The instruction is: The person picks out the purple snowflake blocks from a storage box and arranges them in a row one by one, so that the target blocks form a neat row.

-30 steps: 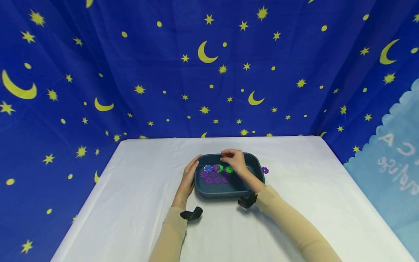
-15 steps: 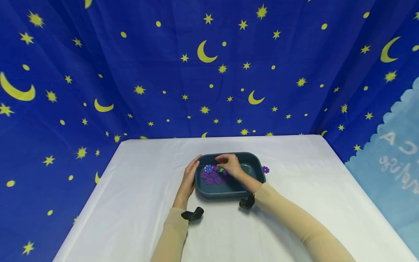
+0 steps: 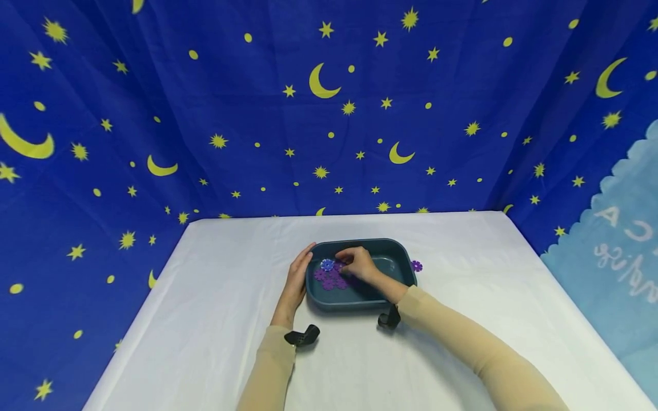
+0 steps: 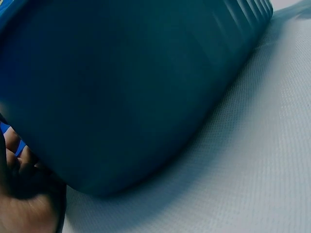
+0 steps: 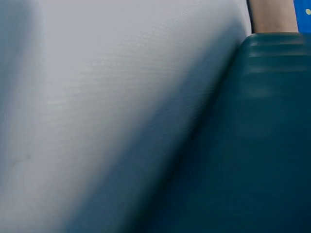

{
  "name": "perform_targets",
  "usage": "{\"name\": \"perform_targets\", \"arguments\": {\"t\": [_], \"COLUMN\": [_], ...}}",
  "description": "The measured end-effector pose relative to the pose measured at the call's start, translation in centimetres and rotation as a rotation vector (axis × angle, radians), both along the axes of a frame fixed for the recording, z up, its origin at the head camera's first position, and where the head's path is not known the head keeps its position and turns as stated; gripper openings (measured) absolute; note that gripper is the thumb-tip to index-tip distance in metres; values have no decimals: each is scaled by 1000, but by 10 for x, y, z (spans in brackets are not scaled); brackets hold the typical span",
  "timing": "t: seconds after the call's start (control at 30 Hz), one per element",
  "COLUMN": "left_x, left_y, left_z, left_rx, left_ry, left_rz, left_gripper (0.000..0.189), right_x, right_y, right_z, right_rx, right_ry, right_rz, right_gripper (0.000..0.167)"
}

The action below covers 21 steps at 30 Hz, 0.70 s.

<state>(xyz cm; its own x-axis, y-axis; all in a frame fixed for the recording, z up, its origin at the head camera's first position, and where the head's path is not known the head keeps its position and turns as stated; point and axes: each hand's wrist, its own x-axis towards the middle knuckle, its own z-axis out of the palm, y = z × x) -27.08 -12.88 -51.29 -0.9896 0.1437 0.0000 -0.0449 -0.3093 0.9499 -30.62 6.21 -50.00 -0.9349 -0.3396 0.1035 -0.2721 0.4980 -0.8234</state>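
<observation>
Since they look like thin plastic, the purple flowers (image 3: 329,282) are probably light, stiff and slightly slippery, best pinched by their petal edges. They lie on the floor of the tub (image 3: 388,267), toward its left end, near a blue flower (image 3: 327,265) and by the fingertips of the right hand (image 3: 359,265). That hand's fingers bend inside the tub; whether they pinch anything, I cannot tell. The left hand (image 3: 295,279), fingers extended, rests against the tub's left side.
</observation>
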Motion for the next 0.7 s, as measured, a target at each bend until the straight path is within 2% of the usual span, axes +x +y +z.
{"name": "perform_targets", "arguments": {"t": [0.33, 0.7], "left_x": [0, 2], "left_y": [1, 2], "left_z": [0, 3], "left_rx": [-14, -13], "left_ry": [-15, -11], "left_rz": [13, 16], "left_gripper": [47, 48], "right_x": [0, -2], "right_y": [1, 1], "right_z": [-4, 1], "right_rx": [115, 40], "right_ry": [60, 38], "right_rz": [18, -10], "right_gripper": [34, 34]}}
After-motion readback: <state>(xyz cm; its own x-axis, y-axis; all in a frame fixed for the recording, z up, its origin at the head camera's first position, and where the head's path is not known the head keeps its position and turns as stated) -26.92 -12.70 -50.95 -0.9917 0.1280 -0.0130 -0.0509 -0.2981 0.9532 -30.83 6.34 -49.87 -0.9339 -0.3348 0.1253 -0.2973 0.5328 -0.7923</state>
